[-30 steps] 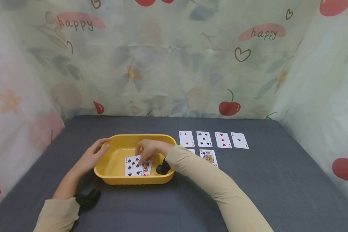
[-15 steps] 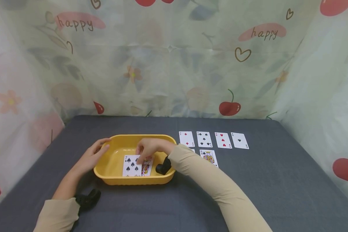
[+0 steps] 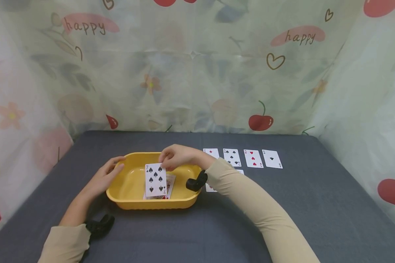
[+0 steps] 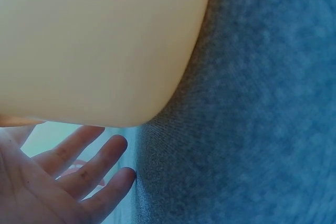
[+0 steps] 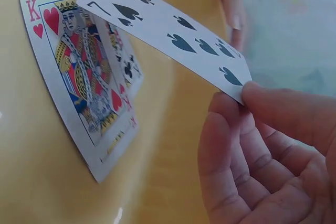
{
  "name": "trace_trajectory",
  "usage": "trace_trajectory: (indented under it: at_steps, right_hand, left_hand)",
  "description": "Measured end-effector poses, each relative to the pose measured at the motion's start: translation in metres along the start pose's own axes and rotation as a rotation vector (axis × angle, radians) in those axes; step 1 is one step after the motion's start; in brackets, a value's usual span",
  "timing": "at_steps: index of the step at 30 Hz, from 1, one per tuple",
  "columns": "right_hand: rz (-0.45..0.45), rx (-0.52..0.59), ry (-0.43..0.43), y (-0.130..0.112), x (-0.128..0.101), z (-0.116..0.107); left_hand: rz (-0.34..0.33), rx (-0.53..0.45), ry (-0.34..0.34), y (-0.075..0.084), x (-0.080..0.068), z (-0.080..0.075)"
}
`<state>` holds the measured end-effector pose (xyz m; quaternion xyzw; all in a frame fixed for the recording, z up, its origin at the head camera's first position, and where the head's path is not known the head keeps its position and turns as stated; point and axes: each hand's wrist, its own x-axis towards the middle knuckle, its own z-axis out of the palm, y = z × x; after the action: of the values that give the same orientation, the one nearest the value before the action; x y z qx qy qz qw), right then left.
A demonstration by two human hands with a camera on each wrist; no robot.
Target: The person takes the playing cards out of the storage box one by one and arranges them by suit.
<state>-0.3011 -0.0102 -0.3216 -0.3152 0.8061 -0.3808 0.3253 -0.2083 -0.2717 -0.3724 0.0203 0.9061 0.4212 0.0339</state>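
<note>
My right hand [image 3: 177, 157] pinches the corner of a seven of spades playing card [image 3: 155, 179] between thumb and fingers. The card is lifted above other cards in a yellow plastic tub [image 3: 128, 199]. Under it in the right wrist view lies a king of hearts [image 5: 84, 66], overlapping further cards, one with club pips [image 5: 131, 66]. My left hand [image 3: 103, 177] holds the tub's left rim, its thumb over the edge. In the left wrist view its other fingers [image 4: 94, 171] extend loosely outside the tub wall.
To the tub's right, face-up cards lie in a row, including a five of spades [image 3: 231, 157], a three of hearts [image 3: 253, 159] and an ace of clubs [image 3: 272, 159]. A nearer row is mostly hidden by my right forearm. Dark cloth [image 3: 299, 204] covers the table.
My right hand has risen, moving slightly away from me with the seven of spades, which is now off the cards below. The left hand and tub have stayed put.
</note>
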Motion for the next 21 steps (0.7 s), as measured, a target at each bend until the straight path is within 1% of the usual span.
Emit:
trace_trajectory:
  at_steps: [4,10,15,21]
  right_hand:
    - [-0.002,0.007,0.049,0.0,-0.01,-0.008]
    - [-0.021,0.052,0.103,0.002,-0.027,-0.02]
    - [-0.024,0.098,0.144,0.008,-0.041,-0.029]
    - [-0.026,0.118,0.189,0.018,-0.059,-0.041]
  left_hand:
    - [0.014,-0.004,0.0,-0.001,0.0,0.0]
    - [0.025,-0.007,-0.002,-0.001,-0.001,-0.001]
    - [0.027,-0.009,-0.002,-0.001,0.0,-0.001]
    - [0.026,-0.015,-0.003,-0.002,0.0,-0.001]
